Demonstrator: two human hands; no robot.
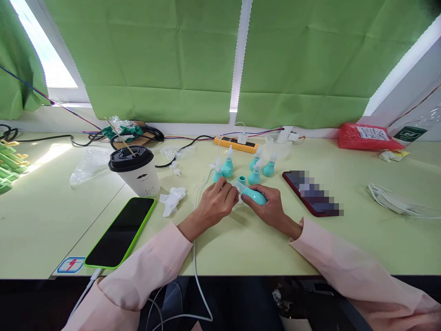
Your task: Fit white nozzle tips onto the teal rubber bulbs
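Note:
My right hand is wrapped round a teal bulb nasal aspirator, which lies sideways with its clear nozzle toward the left. My left hand is closed at that clear nozzle; its curled fingers hide the nozzle's end. Just beyond my hands an open-necked teal bulb stands with no nozzle on it. Several more aspirators with clear nozzles stand upright behind, among them one at the left and one at the right.
A lidded paper cup with a stick stands left, behind a green-cased phone. Crumpled tissue lies beside them. A white cable runs under my left arm. Rightward are a dark red phone, a mask and a red package.

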